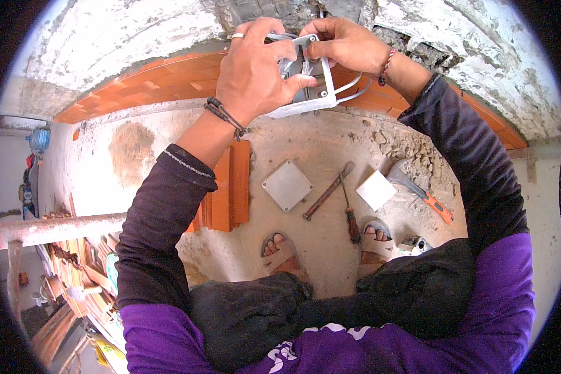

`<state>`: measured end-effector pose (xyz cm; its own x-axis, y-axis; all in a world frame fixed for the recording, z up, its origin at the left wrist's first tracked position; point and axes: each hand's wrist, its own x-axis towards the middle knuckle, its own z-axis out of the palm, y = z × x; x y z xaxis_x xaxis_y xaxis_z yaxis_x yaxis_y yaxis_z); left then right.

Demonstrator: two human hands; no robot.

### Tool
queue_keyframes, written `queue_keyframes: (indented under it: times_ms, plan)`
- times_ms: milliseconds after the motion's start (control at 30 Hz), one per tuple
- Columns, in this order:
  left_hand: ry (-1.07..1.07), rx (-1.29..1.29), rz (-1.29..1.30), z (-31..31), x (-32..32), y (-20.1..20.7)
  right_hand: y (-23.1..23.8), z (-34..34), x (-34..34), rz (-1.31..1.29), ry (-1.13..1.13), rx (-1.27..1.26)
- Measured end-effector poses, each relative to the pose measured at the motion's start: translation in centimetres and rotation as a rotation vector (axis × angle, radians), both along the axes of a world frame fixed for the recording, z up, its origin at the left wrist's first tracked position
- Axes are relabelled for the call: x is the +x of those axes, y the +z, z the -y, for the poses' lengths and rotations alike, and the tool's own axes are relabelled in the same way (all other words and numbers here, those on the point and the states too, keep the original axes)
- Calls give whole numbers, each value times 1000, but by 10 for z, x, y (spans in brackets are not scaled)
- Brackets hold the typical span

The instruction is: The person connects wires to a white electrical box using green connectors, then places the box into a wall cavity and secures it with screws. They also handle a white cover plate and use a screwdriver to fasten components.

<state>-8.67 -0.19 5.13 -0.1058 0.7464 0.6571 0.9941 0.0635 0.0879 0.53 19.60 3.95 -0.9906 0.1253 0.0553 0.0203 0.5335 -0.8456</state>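
Observation:
A white square junction box (330,80) is at the top middle, its front uncovered, against the wall. My left hand (255,68) is closed around the box's left side, with the thumb reaching over the opening. Inside, the fingertips of my right hand (349,47) pinch a small clear wire connector (307,66). Another clear piece shows by my left fingers, which partly hide it. Grey cables (354,93) curve out of the box's right side. On the floor below lies a square grey box lid (287,186) with corner holes.
A chisel (328,192), a screwdriver (352,223), a white square plate (376,190) and an orange-handled hammer (422,193) lie on the floor by my feet. Orange hollow bricks (234,187) stand left of the lid. A horizontal bar (62,229) crosses the left side.

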Motion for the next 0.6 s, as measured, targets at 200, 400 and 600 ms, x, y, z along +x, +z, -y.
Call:
queue_keyframes:
  times_ms: [200,400,600]
  plan:
    - [-185,-31,88,-4,-16,-14,-8,-20,-15,15,11,88]
    - [-190,-11,124,0,-19,-13,-5,-12,-25,208,-126,-192]
    - [-245,33,153,3,-24,-20,6,-6,-34,212,82,181]
